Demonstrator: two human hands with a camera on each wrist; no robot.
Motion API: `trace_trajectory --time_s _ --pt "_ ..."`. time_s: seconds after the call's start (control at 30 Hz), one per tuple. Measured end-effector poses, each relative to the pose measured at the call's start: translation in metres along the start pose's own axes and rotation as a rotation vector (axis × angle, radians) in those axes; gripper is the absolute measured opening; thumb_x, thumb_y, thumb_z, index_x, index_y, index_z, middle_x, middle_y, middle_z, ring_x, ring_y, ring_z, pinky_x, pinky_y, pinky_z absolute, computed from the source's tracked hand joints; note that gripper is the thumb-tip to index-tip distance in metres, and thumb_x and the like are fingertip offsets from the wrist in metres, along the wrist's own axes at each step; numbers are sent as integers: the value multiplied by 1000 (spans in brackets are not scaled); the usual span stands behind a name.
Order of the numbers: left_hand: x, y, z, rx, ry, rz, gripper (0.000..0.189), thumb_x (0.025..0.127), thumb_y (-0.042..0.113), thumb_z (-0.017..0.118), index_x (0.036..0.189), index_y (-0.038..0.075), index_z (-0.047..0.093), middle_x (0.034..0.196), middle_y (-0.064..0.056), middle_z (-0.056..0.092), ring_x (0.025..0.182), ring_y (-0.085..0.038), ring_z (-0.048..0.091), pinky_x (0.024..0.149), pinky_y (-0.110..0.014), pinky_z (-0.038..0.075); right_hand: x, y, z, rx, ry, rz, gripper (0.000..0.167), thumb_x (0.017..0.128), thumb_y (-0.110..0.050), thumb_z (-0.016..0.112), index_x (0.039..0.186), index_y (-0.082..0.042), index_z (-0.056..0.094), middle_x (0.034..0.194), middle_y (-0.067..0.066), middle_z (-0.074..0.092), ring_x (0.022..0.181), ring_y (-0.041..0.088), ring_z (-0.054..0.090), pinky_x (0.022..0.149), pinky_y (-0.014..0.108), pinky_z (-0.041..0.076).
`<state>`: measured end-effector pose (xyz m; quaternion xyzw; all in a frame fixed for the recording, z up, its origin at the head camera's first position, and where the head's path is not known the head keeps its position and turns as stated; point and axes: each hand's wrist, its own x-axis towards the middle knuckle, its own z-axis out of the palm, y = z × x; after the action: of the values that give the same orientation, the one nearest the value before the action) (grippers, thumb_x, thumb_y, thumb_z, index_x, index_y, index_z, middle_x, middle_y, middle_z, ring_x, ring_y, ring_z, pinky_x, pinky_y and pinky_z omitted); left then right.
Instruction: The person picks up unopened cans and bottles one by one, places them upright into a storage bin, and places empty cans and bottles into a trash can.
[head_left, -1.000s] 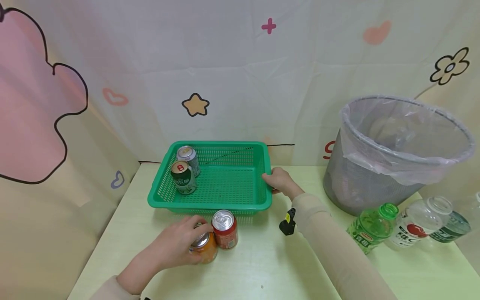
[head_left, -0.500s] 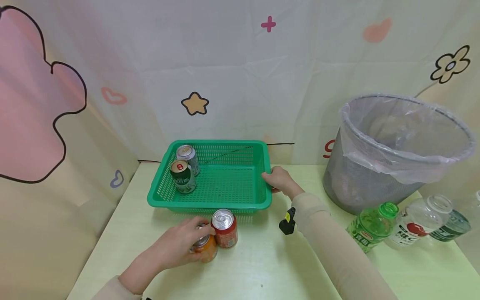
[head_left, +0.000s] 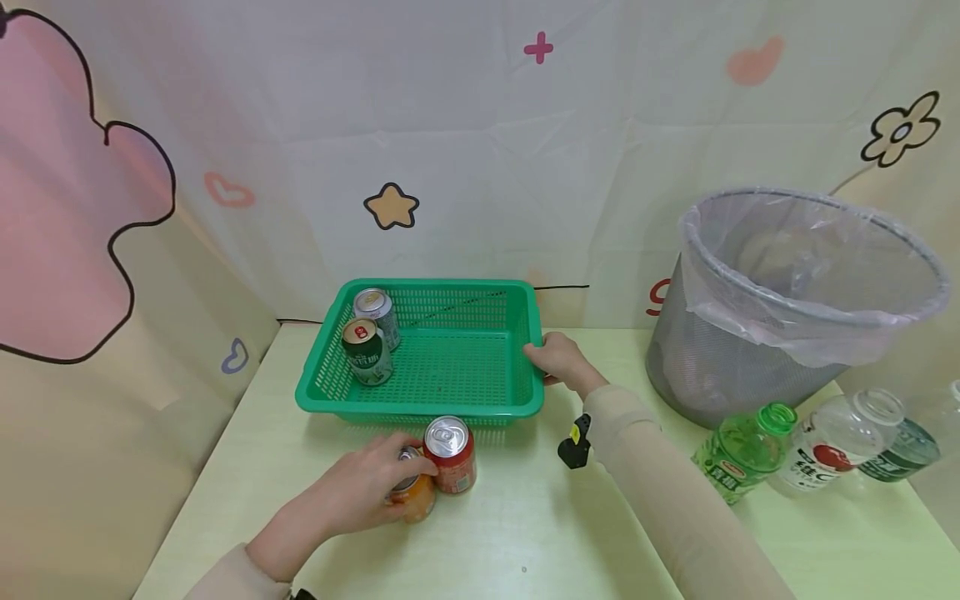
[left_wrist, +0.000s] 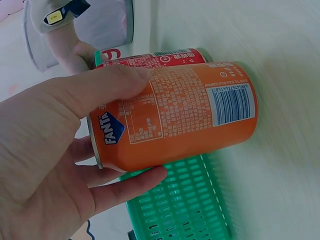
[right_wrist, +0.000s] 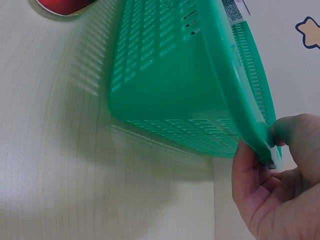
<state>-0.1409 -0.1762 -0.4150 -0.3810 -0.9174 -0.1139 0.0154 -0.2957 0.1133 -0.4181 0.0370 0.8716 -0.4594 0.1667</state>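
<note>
My left hand (head_left: 365, 486) grips an orange Fanta can (left_wrist: 175, 107) from the side, thumb across its printed face and fingers round the other side. Upright on the table, a red can (head_left: 454, 467) stands right beside the Fanta can, close to the basket's front wall. My right hand (head_left: 561, 362) pinches the right rim of a green plastic basket (head_left: 438, 411), thumb above and fingers curled under the edge, as the right wrist view shows. Inside the basket at the left stand a dark green can (head_left: 369, 364) and a pale silver can (head_left: 375, 308).
At the right stands a grey mesh bin (head_left: 697, 367) lined with a clear bag. In front of it are a green bottle (head_left: 738, 462), a clear bottle with a red-and-white label (head_left: 832, 450) and another clear bottle (head_left: 903, 450). A patterned cloth hangs behind the table.
The left hand has shifted very slightly to the right around the Fanta can. The right hand, the basket and the other cans look unchanged.
</note>
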Motion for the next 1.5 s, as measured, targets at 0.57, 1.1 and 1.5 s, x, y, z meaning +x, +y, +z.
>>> trace_trajectory --time_s 0.57,1.1,1.5 --pt "4 5 -2 59 -71 2 42 66 18 80 103 24 61 104 -7 53 89 -20 52 65 -33 51 -1 2 1 12 -5 -7 34 92 -23 45 108 5 52 100 18 60 80 22 64 71 38 56" --pt "0 3 -12 51 -137 -2 45 66 26 81 105 25 60 100 -3 51 86 -19 51 62 -30 47 -1 3 2 21 -12 -22 33 92 -23 45 108 5 52 102 19 61 82 24 65 72 39 55" --pt "-5 -6 -20 61 -117 -28 47 64 27 83 105 24 58 100 -2 49 84 -18 48 58 -25 44 0 2 0 15 0 -28 33 92 -22 44 107 5 52 99 18 60 79 23 65 74 41 55"
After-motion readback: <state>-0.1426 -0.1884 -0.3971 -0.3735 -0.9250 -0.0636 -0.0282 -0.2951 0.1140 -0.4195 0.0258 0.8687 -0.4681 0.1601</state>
